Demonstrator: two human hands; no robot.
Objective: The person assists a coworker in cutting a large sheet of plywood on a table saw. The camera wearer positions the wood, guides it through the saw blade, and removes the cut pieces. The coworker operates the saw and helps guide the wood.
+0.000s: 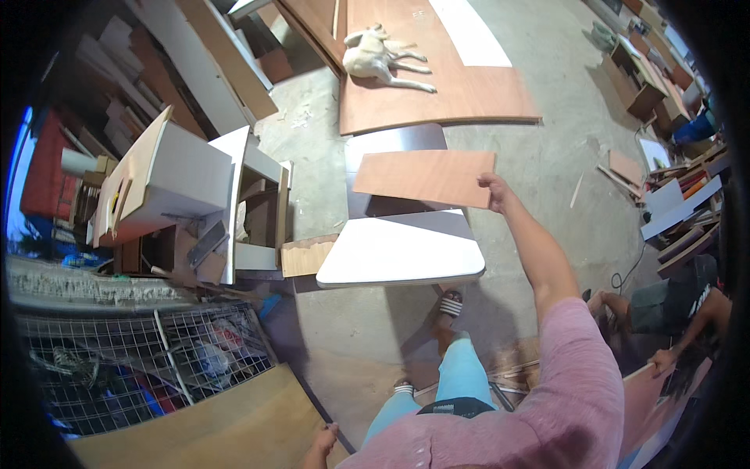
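Observation:
My right hand [494, 192], at the end of an outstretched arm, grips the right end of a thin reddish-brown plywood panel [426, 176]. The panel is held over a low table [398, 254] with a white near part and a grey far part, partly hidden beneath it. Whether panel and table touch I cannot tell. Low at my left side, my left hand [326, 436] is closed, its fingers curled, beside the edge of a large tan board [234, 426]. Anything inside that hand is hidden.
A dog [383, 61] lies on large plywood sheets [437, 98] beyond the table. White cabinet pieces [183, 176] and a wire mesh [156, 367] stand left. Another person's hand [664, 361] rests on a board [642, 399] at right. Wood scraps [683, 199] are piled behind.

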